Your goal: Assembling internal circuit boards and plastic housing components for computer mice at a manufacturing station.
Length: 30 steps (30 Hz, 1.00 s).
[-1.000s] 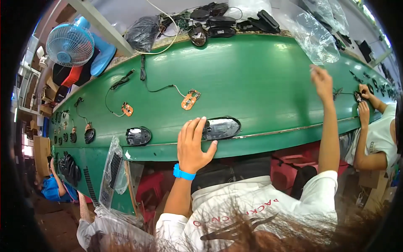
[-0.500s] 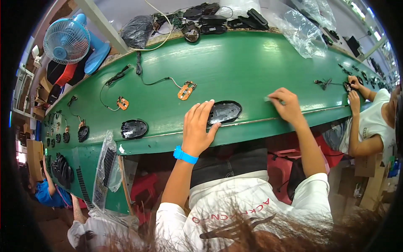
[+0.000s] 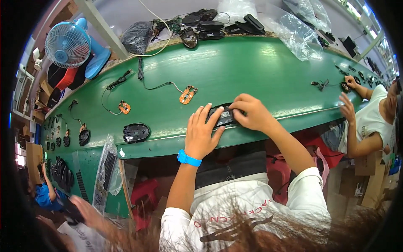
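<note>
A black mouse shell [image 3: 221,119] lies hollow side up near the front edge of the green belt, in front of me. My left hand [image 3: 202,131], with a blue band at the wrist, grips its left end, fingertips over the rim. A small pale square piece [image 3: 225,114] shows inside the shell. Over the right end, my right hand [image 3: 252,112] has thumb and fingers pinched together at the shell; whatever is between them is hidden. Beyond my left hand lies an orange circuit board [image 3: 188,95] with a cable. Left of my hands rests another mouse shell [image 3: 136,132].
More boards [image 3: 124,107] and shells line the belt [image 3: 252,63] to the left. A blue fan [image 3: 69,44] stands back left; plastic bags [image 3: 298,40] and black parts [image 3: 210,27] lie along the far edge. A co-worker [image 3: 371,113] sits at right; another person's hand [image 3: 90,214] shows lower left.
My right hand has moved left from above the belt to the shell, bringing the small pale piece it pinched. My left fingers have shifted farther over the shell. The co-worker's near hand has lifted off.
</note>
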### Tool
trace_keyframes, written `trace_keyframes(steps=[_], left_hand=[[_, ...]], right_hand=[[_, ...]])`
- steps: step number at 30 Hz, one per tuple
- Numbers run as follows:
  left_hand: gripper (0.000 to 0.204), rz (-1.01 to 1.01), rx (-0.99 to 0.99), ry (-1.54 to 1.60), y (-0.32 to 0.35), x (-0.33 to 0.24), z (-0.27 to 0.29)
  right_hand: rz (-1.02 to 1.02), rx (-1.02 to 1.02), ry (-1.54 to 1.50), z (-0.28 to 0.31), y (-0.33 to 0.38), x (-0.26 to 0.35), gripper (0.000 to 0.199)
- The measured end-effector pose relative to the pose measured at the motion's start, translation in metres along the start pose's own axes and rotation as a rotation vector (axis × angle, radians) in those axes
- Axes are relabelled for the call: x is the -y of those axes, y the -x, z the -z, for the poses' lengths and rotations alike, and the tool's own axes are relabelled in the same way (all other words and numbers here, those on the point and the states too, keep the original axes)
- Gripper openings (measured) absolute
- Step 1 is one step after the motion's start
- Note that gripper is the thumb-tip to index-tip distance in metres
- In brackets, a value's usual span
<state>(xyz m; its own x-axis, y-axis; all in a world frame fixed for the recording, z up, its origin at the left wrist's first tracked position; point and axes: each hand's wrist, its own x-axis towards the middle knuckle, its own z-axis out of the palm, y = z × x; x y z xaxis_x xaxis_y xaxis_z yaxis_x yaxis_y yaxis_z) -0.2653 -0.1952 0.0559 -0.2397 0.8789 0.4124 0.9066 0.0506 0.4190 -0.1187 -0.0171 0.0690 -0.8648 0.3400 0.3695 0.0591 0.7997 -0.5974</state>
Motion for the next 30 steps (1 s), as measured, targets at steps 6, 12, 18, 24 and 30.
trace_keyframes(steps=[6,12,18,24,30], left_hand=[[0.048,-0.030,0.056,-0.076,0.001,0.001,0.002],[0.046,-0.053,0.125,-0.129,-0.002,0.000,0.001],[0.046,-0.033,0.129,-0.078,-0.006,-0.004,0.006],[0.048,0.068,-0.065,0.195,-0.010,0.019,0.016],[0.046,-0.011,0.004,-0.272,-0.059,0.111,0.047]], right_hand=[[-0.103,-0.324,0.045,0.018,0.036,-0.043,0.009],[-0.116,-0.428,0.132,0.015,0.037,-0.042,0.007],[-0.124,-0.398,0.151,0.014,0.037,-0.040,0.008],[-0.131,-0.436,0.125,0.014,0.039,-0.044,0.008],[-0.135,-0.426,0.143,0.016,0.038,-0.046,0.010]])
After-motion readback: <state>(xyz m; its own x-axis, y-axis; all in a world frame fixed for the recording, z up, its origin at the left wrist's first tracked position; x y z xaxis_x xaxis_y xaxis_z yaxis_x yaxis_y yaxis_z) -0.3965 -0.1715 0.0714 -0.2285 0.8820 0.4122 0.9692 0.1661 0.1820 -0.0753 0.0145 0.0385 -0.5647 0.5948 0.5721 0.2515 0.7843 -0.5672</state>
